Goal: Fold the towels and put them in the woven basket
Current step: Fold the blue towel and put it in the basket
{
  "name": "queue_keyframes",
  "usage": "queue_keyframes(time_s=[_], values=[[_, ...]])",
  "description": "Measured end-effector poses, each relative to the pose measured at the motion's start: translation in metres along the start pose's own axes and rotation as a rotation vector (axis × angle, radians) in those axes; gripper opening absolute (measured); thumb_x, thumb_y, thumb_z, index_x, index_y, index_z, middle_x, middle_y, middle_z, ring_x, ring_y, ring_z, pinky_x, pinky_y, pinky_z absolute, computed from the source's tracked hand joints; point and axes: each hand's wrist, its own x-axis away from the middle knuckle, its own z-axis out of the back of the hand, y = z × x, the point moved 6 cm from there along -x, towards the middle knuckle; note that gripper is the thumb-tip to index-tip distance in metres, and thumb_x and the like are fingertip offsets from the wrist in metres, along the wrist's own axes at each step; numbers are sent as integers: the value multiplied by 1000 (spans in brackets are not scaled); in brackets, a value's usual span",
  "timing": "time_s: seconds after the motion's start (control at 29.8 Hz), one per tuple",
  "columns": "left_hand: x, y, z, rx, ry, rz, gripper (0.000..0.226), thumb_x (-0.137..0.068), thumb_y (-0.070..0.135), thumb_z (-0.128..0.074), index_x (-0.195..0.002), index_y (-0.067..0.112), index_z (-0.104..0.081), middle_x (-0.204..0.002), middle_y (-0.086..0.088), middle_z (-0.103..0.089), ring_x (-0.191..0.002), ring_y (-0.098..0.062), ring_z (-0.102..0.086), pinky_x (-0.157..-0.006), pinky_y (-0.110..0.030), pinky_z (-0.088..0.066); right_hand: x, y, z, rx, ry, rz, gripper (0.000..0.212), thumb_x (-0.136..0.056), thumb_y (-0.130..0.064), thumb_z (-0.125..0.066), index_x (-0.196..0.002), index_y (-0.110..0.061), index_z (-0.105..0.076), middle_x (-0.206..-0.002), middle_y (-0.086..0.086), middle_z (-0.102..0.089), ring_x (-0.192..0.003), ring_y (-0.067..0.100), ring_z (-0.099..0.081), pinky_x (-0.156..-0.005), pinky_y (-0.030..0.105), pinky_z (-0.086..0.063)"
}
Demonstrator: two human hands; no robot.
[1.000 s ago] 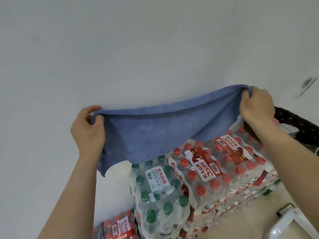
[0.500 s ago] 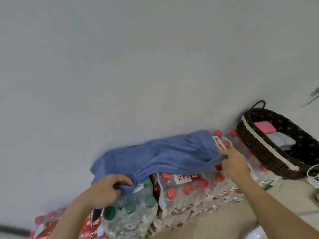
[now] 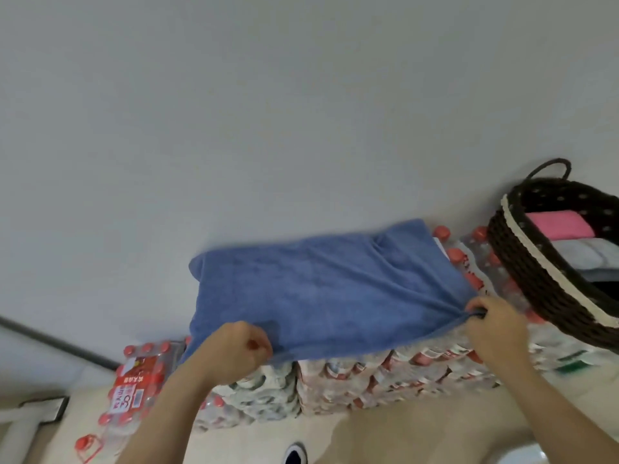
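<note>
Towel (image 3: 321,289) spread flat on the bottle packs (image 3: 385,373), basket (image 3: 536,283) just right. My left hand (image 3: 234,349) and right hand (image 3: 495,326) each pinch a near corner.

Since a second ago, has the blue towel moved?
Yes. Against the stacked bottle packs, the blue towel has come down: then held up above them, it now lies spread on their tops, left hand and right hand gripping its near edge.

Stacked water-bottle packs (image 3: 385,371), blue towel (image 3: 318,289) spread on top, woven basket (image 3: 536,289) beside it
</note>
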Motion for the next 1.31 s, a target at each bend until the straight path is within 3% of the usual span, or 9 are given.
queue_keyframes(time_s=[0.13,0.23,0.34,0.4,0.6,0.7,0.84,1.07,1.31], values=[[-24,51,-13,54,161,-131,23,-85,16,-53,-78,35,-64,-80,14,-66,-72,-7,-58,-69,-27,-46,8,2,8,-258,31,-67,23,-84,7,-52,-79,-8,-69,-80,10,-67,-73,27,-59,-70,37,-48],[-45,82,-25,73,197,-254,20,-89,22,-57,-104,31,-66,-89,17,-57,-77,-4,-52,-66,-14,-38,11,6,14,-325,86,-153,22,-91,-15,-50,-80,-12,-70,-77,8,-68,-70,26,-61,-65,40,-52],[-60,103,-35,53,166,-343,25,-92,27,-55,-116,31,-61,-100,13,-58,-86,-8,-54,-71,-20,-42,17,8,24,-258,154,-175,22,-90,-22,-55,-75,-9,-63,-67,8,-63,-63,29,-58,-56,38,-45],[-67,114,-38,45,112,-364,25,-93,25,-51,-114,32,-63,-102,14,-63,-89,-8,-57,-75,-23,-45,20,4,30,-146,153,-177,7,-89,-10,-59,-85,-11,-65,-74,4,-62,-69,23,-57,-64,31,-42],[-98,161,-22,60,159,-411,24,-92,22,-50,-104,30,-69,-104,10,-69,-94,-11,-61,-82,-27,-46,17,23,20,5,-74,-305,31,-86,-18,-63,-117,-18,-58,-111,6,-55,-90,21,-58,-84,41,-54],[-131,203,-12,97,216,-390,22,-90,21,-53,-102,26,-71,-95,3,-72,-93,-19,-64,-83,-30,-46,9,20,15,-5,-174,-310,32,-89,-32,-59,-119,-22,-53,-109,1,-58,-96,21,-60,-87,38,-52],[-182,253,-18,157,250,-279,30,-92,24,-50,-120,19,-59,-102,-5,-71,-98,-24,-63,-81,-29,-42,-3,25,15,-90,-226,-250,33,-90,-22,-60,-123,-20,-54,-108,-5,-62,-101,21,-62,-85,32,-50],[-250,301,-45,-111,293,-53,49,-96,49,-42,-115,4,-47,-115,-17,-62,-106,-35,-61,-79,-39,-46,-16,40,15,-251,-289,-91,15,-87,-13,-58,-92,-27,-62,-62,-20,-55,-59,2,-51,-54,16,-36],[-267,307,-49,-261,372,9,23,-94,16,-42,-114,5,-46,-104,-15,-68,-98,-33,-65,-72,-37,-44,-17,69,0,-684,-197,-334,15,-89,-6,-62,-82,-18,-65,-60,0,-56,-58,5,-49,-56,19,-39]])
